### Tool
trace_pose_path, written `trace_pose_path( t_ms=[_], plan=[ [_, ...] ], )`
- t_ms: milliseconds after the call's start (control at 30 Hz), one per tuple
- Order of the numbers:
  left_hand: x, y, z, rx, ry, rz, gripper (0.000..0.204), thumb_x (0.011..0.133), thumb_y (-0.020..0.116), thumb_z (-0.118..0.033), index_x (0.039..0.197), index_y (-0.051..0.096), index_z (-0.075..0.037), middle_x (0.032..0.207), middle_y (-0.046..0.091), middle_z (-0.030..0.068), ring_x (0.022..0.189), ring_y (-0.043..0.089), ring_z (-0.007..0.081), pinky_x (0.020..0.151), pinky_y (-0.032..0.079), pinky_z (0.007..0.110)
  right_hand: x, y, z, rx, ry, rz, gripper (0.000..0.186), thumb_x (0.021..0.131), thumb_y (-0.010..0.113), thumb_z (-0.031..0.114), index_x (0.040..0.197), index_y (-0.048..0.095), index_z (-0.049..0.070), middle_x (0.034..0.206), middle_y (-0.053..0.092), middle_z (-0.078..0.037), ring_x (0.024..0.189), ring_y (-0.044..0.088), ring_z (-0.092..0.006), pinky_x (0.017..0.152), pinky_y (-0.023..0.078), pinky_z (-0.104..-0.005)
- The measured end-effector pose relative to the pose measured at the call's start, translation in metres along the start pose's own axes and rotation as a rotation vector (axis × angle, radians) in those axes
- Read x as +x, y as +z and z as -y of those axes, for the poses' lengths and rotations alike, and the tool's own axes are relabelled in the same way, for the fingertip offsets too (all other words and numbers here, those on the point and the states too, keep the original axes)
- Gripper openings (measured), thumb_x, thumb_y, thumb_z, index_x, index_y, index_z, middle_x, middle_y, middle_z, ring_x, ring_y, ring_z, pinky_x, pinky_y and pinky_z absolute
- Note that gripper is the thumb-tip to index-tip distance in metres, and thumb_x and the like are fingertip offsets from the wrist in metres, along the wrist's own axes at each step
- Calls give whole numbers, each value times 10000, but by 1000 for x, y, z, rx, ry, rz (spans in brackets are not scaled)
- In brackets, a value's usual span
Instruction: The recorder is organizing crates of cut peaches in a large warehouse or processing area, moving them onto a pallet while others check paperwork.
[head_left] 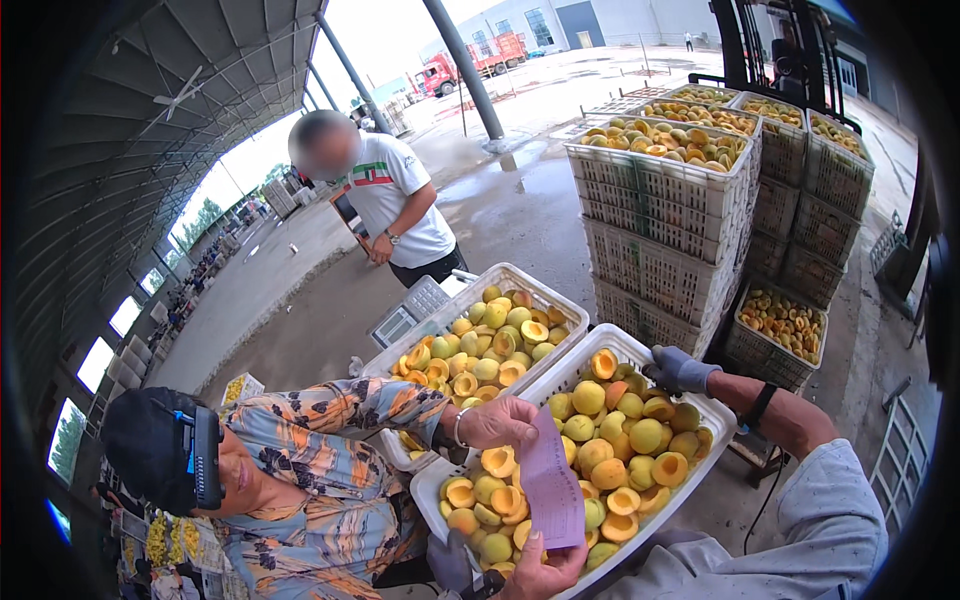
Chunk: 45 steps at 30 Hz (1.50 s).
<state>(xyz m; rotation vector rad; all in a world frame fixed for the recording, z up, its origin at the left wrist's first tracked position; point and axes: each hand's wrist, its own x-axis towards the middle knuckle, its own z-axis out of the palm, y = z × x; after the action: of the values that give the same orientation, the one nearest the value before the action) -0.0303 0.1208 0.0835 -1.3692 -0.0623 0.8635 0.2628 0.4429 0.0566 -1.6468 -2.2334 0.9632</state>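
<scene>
My left hand (548, 572), bare, comes in from the lower edge and pinches the bottom of a pink paper slip (552, 480), thumb on top. The co-worker in a floral shirt holds the slip's upper end with a bare hand (497, 421). Beneath it stands a white plastic crate (722, 412) full of halved yellow peaches (620, 445). My right hand (682, 370), in a grey glove, is closed on the crate's far right rim. Another gloved hand (452, 562) lies by the crate's left end and seems to be the co-worker's.
Beyond sits a second crate of halves (575, 318), next to a scale (408, 308). Another person (385, 190) stands behind it. Tall stacks of filled crates (655, 215) rise at the right near a forklift (790, 60). A steel post (465, 70) stands behind.
</scene>
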Motion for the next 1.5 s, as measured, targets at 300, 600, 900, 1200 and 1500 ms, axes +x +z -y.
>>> trace_pose_path(
  t_ms=[300, 600, 900, 1200, 1500],
  plan=[
    [16, -11, -11, -1131, -716, -174, 244, 919, 605, -48, 1152, 582, 23, 1094, 609, 73, 1006, 602, 163, 871, 508, 312, 0, 10, -5, -35, 22, -11, 421, 945, 587, 372, 964, 548, -46, 805, 665, -212, 715, 668, -325, 662, 510, -413],
    [25, -10, 9, -692, -591, -396, 76, 908, 543, -23, 954, 592, 14, 953, 553, 55, 939, 571, 120, 942, 504, 353, 0, 7, 3, -110, 32, -40, 442, 954, 569, 400, 967, 546, -41, 820, 658, -229, 728, 668, -340, 650, 504, -416],
    [25, -12, 41, -362, -439, -430, 86, 912, 535, 0, 860, 602, 10, 772, 518, 32, 806, 560, 103, 879, 538, 328, 2, 20, -14, -382, -62, -250, 395, 937, 548, 392, 973, 547, -1, 820, 652, -247, 813, 638, -442, 715, 490, -504],
    [42, -24, 47, -192, -469, -278, 187, 894, 540, 33, 717, 544, -28, 863, 483, 25, 901, 499, 108, 937, 514, 290, -18, 16, -13, -420, -100, -299, 330, 948, 513, 341, 952, 579, 18, 822, 660, -229, 780, 644, -433, 679, 496, -505],
    [66, -6, 84, -57, -439, -317, 145, 909, 676, -85, 976, 566, -18, 904, 595, 12, 905, 564, 87, 841, 485, 222, -47, 10, -25, -400, -58, -222, 331, 940, 508, 355, 952, 576, 31, 795, 655, -218, 753, 641, -419, 658, 490, -508]
  ],
)
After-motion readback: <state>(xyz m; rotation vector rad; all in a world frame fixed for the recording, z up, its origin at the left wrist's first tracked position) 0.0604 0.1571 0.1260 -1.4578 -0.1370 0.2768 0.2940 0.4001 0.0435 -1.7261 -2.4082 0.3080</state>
